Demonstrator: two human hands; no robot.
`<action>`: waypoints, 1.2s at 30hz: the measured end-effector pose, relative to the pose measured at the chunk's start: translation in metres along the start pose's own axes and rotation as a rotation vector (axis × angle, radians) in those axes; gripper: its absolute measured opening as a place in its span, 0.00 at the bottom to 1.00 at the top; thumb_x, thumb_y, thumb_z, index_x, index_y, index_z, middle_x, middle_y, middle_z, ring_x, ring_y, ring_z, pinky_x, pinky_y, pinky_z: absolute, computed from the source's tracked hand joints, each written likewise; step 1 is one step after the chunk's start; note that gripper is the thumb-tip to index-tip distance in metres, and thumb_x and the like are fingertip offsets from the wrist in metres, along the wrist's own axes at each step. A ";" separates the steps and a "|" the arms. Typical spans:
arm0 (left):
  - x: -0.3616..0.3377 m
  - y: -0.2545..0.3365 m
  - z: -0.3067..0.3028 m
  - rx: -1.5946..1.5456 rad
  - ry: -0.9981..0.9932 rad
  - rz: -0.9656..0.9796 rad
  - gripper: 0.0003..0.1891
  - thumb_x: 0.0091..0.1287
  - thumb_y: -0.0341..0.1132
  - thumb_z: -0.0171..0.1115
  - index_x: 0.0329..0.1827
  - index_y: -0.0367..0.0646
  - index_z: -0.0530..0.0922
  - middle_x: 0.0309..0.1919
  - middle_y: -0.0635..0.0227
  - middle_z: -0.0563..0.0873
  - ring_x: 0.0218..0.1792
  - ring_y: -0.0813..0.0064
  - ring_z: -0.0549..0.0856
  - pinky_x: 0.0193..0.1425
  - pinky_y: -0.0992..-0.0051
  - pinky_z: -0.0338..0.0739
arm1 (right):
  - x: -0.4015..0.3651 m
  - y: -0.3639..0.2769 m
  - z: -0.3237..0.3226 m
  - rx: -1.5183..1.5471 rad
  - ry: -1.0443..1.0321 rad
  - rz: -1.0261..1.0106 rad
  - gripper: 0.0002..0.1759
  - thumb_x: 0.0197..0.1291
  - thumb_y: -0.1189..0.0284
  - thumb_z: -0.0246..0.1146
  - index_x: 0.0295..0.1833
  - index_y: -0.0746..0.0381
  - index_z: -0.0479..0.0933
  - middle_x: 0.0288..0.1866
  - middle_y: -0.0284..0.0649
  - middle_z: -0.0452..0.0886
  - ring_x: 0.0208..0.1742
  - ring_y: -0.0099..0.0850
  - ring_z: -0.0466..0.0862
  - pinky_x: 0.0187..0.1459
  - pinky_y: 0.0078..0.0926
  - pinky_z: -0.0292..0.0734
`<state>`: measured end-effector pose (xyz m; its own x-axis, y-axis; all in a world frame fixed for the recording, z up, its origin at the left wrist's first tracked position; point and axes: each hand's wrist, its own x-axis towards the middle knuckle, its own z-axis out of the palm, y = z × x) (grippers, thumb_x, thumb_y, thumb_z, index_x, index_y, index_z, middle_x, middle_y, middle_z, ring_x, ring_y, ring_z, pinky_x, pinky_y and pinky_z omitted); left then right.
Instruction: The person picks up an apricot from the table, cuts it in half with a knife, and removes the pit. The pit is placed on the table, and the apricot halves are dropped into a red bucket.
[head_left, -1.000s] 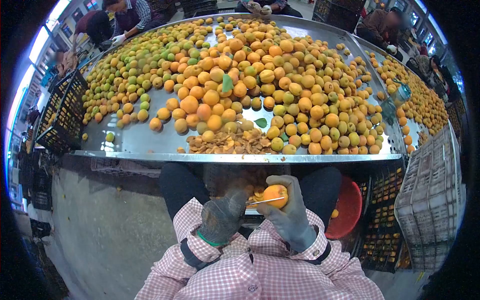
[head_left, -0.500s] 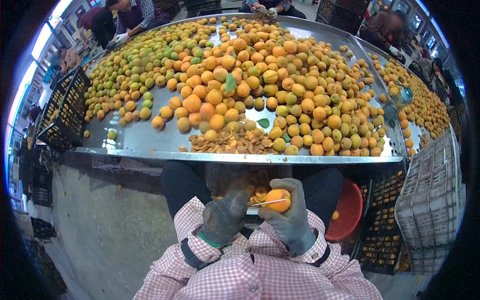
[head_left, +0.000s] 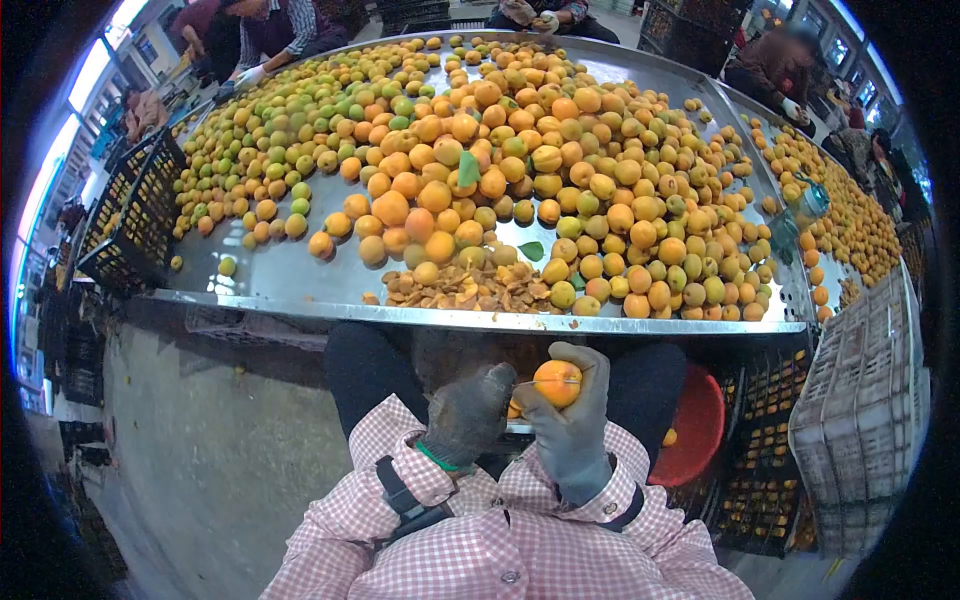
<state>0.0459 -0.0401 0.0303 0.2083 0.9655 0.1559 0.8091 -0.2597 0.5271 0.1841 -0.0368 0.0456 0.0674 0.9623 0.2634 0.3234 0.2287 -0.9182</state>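
My right hand (head_left: 572,425), in a grey glove, is wrapped round an orange apricot (head_left: 556,384) above my lap. My left hand (head_left: 467,412) wears a darker, worn glove and is closed on a small knife, whose thin blade (head_left: 566,380) lies across the apricot. The knife's handle is hidden inside the left glove. Beneath the hands, cut fruit shows partly, mostly covered by the gloves. In front of me, a metal table (head_left: 290,270) bears a large heap of apricots (head_left: 590,190), and brown fruit scraps (head_left: 470,288) lie along its near edge.
A black crate (head_left: 130,215) stands at the table's left end. On my right are a red basin (head_left: 697,425), black trays of fruit (head_left: 762,480) and a pale plastic crate (head_left: 858,420). A green bottle (head_left: 808,204) lies on the right. Other people work around the tables.
The apricot and right hand have risen slightly, and the fruit has turned in the grip. My left hand has moved up and right, staying close to it with the knife.
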 end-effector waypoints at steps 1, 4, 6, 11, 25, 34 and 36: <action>-0.001 -0.003 0.004 0.019 0.012 0.006 0.07 0.60 0.32 0.55 0.39 0.42 0.74 0.30 0.57 0.82 0.31 0.56 0.84 0.28 0.61 0.77 | 0.000 0.000 0.002 0.001 -0.004 0.002 0.29 0.45 0.68 0.73 0.51 0.65 0.68 0.48 0.43 0.69 0.48 0.31 0.72 0.50 0.29 0.72; 0.005 -0.016 0.018 0.096 -0.038 -0.047 0.12 0.60 0.33 0.56 0.46 0.43 0.74 0.32 0.57 0.83 0.31 0.57 0.85 0.30 0.62 0.78 | 0.006 0.002 0.008 0.276 -0.003 0.326 0.28 0.46 0.69 0.73 0.51 0.65 0.68 0.47 0.42 0.72 0.47 0.30 0.75 0.50 0.28 0.74; 0.008 -0.021 0.021 0.158 -0.098 -0.098 0.18 0.59 0.33 0.57 0.53 0.44 0.75 0.34 0.58 0.84 0.31 0.58 0.85 0.32 0.63 0.79 | 0.015 0.008 0.011 0.793 0.057 0.576 0.27 0.50 0.69 0.72 0.53 0.66 0.68 0.46 0.41 0.74 0.46 0.29 0.77 0.49 0.26 0.76; -0.001 -0.024 0.018 -0.246 0.160 -0.248 0.23 0.56 0.23 0.59 0.57 0.46 0.72 0.36 0.58 0.82 0.34 0.60 0.84 0.39 0.68 0.79 | 0.032 0.040 -0.006 0.532 0.081 0.434 0.21 0.61 0.65 0.63 0.54 0.65 0.69 0.47 0.40 0.76 0.44 0.28 0.78 0.46 0.25 0.76; 0.011 -0.006 -0.019 -0.213 -0.309 0.262 0.33 0.54 0.52 0.69 0.59 0.46 0.70 0.44 0.57 0.81 0.37 0.59 0.85 0.36 0.66 0.79 | -0.016 0.039 -0.011 0.994 -0.300 0.785 0.14 0.60 0.78 0.58 0.52 0.62 0.72 0.44 0.39 0.77 0.46 0.28 0.79 0.47 0.25 0.77; 0.007 -0.012 -0.016 -0.027 -0.220 0.575 0.33 0.51 0.52 0.70 0.58 0.46 0.72 0.36 0.60 0.82 0.27 0.60 0.84 0.28 0.66 0.78 | -0.011 0.042 -0.012 1.254 -0.411 1.174 0.13 0.63 0.75 0.56 0.52 0.63 0.71 0.48 0.41 0.75 0.50 0.31 0.78 0.53 0.28 0.75; 0.006 -0.012 -0.013 0.002 -0.228 0.626 0.33 0.52 0.52 0.69 0.57 0.46 0.72 0.35 0.61 0.82 0.27 0.61 0.84 0.29 0.67 0.79 | -0.009 0.034 -0.015 1.419 -0.375 1.347 0.14 0.60 0.77 0.58 0.51 0.64 0.71 0.47 0.41 0.75 0.49 0.32 0.78 0.52 0.28 0.74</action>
<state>0.0302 -0.0309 0.0355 0.7497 0.6122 0.2515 0.4988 -0.7724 0.3931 0.2089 -0.0403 0.0168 -0.6435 0.5171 -0.5643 -0.6148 -0.7884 -0.0214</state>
